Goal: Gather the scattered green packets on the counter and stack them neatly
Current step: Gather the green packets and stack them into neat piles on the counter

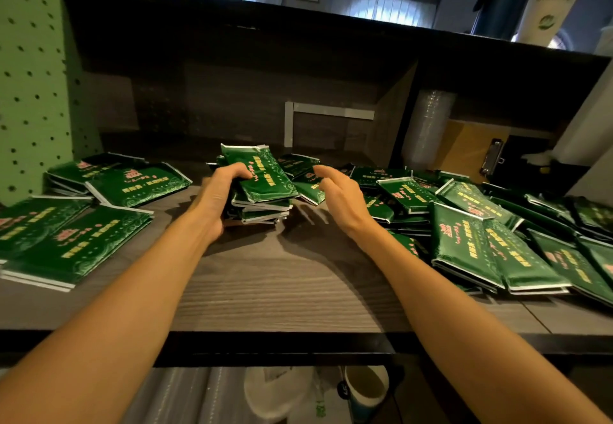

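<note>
A dark wood-grain counter [258,291] under a shelf [298,22] carries green packets [139,188] in 3 groups: a loose heap [464,234] at right, flat rows [76,241] at left, a small stack [262,184] at centre. The left hand [215,194] grips the stack's left side, thumb on top. The right hand [341,194] hovers just beside it, fingers loosely curled, holding nothing. Stacking appears part done; next, the right hand likely must lift 1 packet from the heap and square it on top.
</note>
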`<state>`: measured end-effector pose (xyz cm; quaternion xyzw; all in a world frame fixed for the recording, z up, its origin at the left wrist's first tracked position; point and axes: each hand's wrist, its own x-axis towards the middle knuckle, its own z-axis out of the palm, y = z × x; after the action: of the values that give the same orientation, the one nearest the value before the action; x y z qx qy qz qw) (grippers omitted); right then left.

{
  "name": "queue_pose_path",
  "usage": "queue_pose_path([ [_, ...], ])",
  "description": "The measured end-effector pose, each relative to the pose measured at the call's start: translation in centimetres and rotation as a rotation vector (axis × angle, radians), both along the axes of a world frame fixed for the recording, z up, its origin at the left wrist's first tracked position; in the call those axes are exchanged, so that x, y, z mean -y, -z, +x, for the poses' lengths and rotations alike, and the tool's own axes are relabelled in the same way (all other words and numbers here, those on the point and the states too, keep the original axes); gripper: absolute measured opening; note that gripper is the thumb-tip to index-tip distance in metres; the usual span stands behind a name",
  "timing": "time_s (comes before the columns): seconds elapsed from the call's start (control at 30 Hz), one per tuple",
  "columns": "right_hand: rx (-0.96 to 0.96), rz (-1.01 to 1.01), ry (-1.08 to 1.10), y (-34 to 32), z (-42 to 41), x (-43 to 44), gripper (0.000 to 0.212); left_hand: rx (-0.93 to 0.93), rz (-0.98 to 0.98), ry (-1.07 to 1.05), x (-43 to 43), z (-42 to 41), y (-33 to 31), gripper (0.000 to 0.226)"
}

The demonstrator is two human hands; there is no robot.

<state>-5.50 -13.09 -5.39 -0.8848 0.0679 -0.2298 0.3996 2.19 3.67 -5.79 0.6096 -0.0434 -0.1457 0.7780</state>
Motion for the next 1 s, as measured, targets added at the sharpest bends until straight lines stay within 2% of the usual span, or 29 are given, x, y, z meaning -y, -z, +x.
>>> queue_pose_path([
  [0.07, -0.153, -0.264, 0.061, 0.4, 0.5, 0.9, 0.05, 0.011, -0.001, -0.053, -0.3, 0.2, -0.1, 0.064],
  [0.1, -0.224, -0.332, 0.051, 0.6, 0.7, 1.0, 0.052, 0.015, 0.006, -0.078, -0.3, 0.4, 0.0, 0.082],
  [0.17, -0.329, -0.41, 0.025, 1.0, 1.2, 1.0, 0.054, 0.037, 0.019, -0.103, -0.4, 0.5, 0.1, 0.095],
  [0.23, -0.375, -0.453, 0.028, 1.2, 1.4, 1.0, 0.052, 0.046, 0.023, -0.098, -0.4, 0.5, 0.1, 0.092],
  [0.3, -0.295, -0.441, 0.068, 1.0, 1.2, 1.1, 0.038, 0.043, 0.036, -0.1, -0.4, 0.6, 0.1, 0.094],
  [0.33, -0.221, -0.395, 0.091, 0.8, 1.0, 1.2, 0.032, 0.044, 0.045, -0.1, -0.4, 0.5, 0.1, 0.095],
  [0.43, -0.056, -0.24, 0.163, 0.2, 0.1, 1.6, 0.035, 0.064, 0.066, -0.095, -0.4, 0.3, 0.1, 0.095],
  [0.53, 0.015, -0.138, 0.221, 0.1, -0.7, 1.7, 0.035, 0.087, 0.077, -0.071, -0.3, -0.2, 0.0, 0.096],
  [0.63, -0.078, -0.338, 0.381, 0.3, -0.3, 1.1, 0.032, 0.09, 0.081, -0.053, -0.4, -0.3, 0.0, 0.096],
  [0.67, -0.151, -0.428, 0.434, 0.4, -0.1, 0.8, 0.038, 0.089, 0.078, -0.051, -0.5, -0.3, 0.0, 0.097],
  [0.77, -0.376, -0.594, 0.467, 0.8, 0.1, 0.3, 0.084, 0.096, 0.071, -0.055, -0.5, -0.1, 0.1, 0.096],
  [0.83, -0.432, -0.587, 0.437, 0.8, 0.3, 0.1, 0.089, 0.111, 0.064, -0.059, -0.5, -0.2, 0.0, 0.096],
  [0.9, -0.45, -0.494, 0.413, 0.5, 0.5, 0.1, 0.082, 0.119, 0.056, -0.072, -0.5, -0.5, -0.3, 0.095],
  [1.0, -0.42, -0.304, 0.403, 0.2, 0.9, 0.1, 0.074, 0.129, 0.034, -0.139, -0.3, -0.7, -0.3, 0.076],
])
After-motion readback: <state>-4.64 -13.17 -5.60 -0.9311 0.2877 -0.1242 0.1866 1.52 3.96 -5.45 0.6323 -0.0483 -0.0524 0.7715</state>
